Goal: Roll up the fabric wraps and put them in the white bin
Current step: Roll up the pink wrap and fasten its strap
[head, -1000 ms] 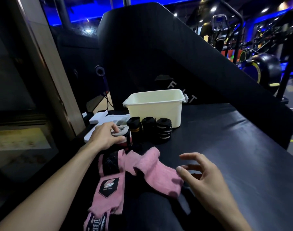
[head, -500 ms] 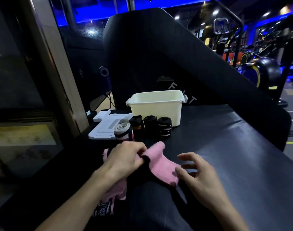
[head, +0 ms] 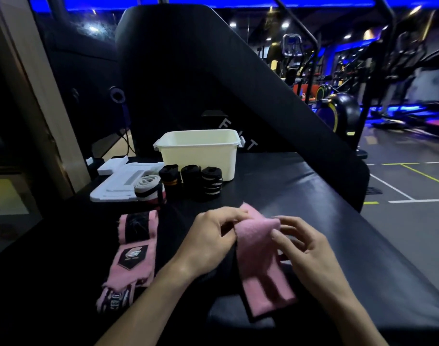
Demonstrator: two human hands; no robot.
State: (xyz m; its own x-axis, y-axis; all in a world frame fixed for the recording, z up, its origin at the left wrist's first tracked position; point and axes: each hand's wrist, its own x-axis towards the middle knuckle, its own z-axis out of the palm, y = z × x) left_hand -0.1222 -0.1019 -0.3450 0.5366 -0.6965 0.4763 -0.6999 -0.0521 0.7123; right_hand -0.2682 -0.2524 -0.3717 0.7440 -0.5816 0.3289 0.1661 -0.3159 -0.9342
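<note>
On the near part of the black padded bench [head: 300, 196], both hands meet at the far end of one pink wrap [head: 261, 258], which lies along the bench with its loose tail running toward the near edge. The left hand [head: 208, 236] pinches the wrap's far left corner between thumb and fingertips, and the right hand [head: 303, 248] has its fingers curled around the far right corner, so the folded end sits between the two hands. A second pink wrap [head: 133, 248], carrying a black logo patch, lies flat to the left, apart from both hands, its printed end hanging toward the near left. Farther back stand four rolled wraps in a row: one grey-and-white roll [head: 148, 189] at the left, then three black rolls, the first with an orange band [head: 170, 179], the second plain black [head: 190, 176], the third with pale stripes [head: 211, 182]. They stand close together, and the three black ones sit just in front of the single white bin [head: 198, 152], which stands upright at the far side of the bench; what it holds cannot be seen from this angle. One white foam tray [head: 116, 181] lies left of the bin, with the grey-and-white roll at its right edge. Behind the bin rises a tall black angled pad [head: 188, 83].
</note>
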